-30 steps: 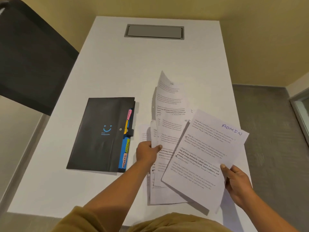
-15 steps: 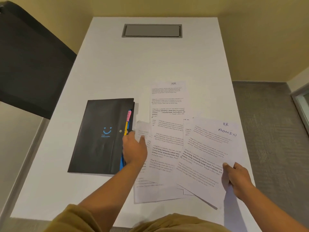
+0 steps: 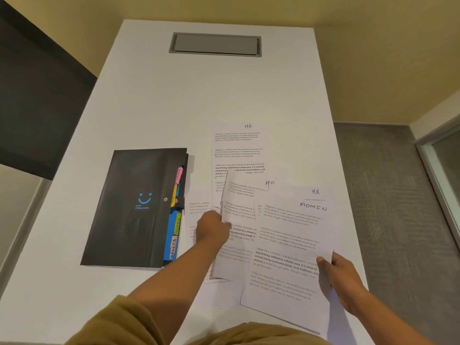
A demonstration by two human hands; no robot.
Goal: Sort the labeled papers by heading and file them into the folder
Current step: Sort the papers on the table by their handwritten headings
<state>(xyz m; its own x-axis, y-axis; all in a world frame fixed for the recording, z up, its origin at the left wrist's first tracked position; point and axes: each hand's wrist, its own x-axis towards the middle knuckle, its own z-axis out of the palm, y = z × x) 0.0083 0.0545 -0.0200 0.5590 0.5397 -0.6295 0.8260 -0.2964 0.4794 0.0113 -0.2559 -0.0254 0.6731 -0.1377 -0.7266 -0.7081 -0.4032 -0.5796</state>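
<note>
Left hand (image 3: 213, 228) grips one lifted sheet (image 3: 239, 202), right hand (image 3: 341, 277) pinches one ADMIN sheet (image 3: 286, 260), beside one black folder (image 3: 129, 212).

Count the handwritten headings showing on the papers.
4. An HR heading on the far sheet; an HO-like heading on the middle sheet; a second HR just above ADMIN, whose sheet the right hand holds. Overlapped sheets may hide more.
</note>
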